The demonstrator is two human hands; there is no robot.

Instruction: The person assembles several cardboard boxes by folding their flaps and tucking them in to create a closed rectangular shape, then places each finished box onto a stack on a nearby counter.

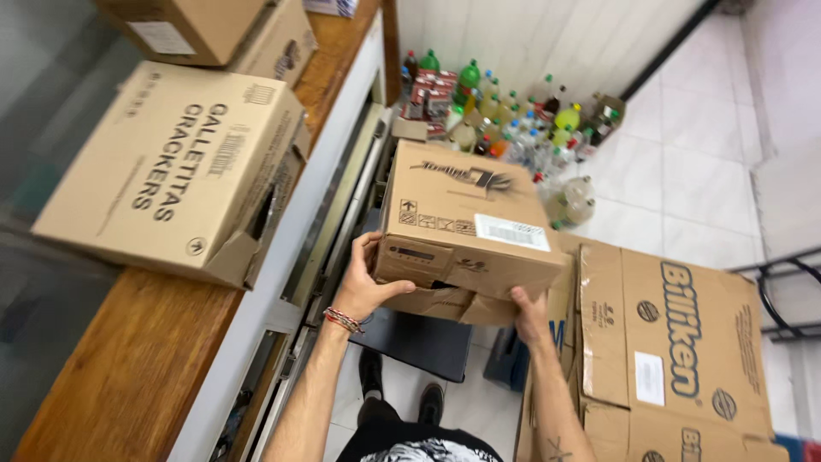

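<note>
Centre frame, left hand (363,287) and right hand (530,315) gripping a brown box (466,227), another box (175,167) on the wooden worktop (128,359) upper left, bottles (513,120) on the floor top centre

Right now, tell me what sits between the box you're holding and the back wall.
In the head view, a crowd of plastic bottles stands on the tiled floor between the held cardboard box and the wall.
</note>
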